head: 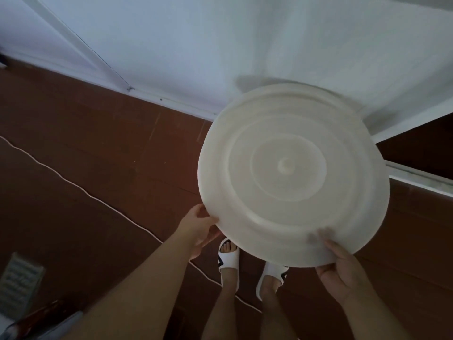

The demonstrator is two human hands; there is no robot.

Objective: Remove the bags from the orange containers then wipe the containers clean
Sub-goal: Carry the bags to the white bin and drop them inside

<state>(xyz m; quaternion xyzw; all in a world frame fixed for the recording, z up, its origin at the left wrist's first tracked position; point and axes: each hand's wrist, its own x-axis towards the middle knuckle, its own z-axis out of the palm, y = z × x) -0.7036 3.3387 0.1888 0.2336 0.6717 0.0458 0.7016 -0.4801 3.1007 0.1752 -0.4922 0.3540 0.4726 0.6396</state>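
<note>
I hold a large round white basin (pixel 291 175) in the air in front of me, its ringed underside turned toward the camera. My left hand (pixel 199 228) grips its rim at the lower left. My right hand (pixel 343 268) grips the rim at the lower right, fingertips showing blurred over the edge. The basin is blurred by motion. No orange container or bag is in view.
Below is a reddish-brown tiled floor (pixel 93 148) with a thin white cable (pixel 73 184) running across it. My feet in white sandals (pixel 229 260) stand under the basin. A white wall (pixel 196 45) rises behind. A pale ribbed object (pixel 19 278) lies at the lower left.
</note>
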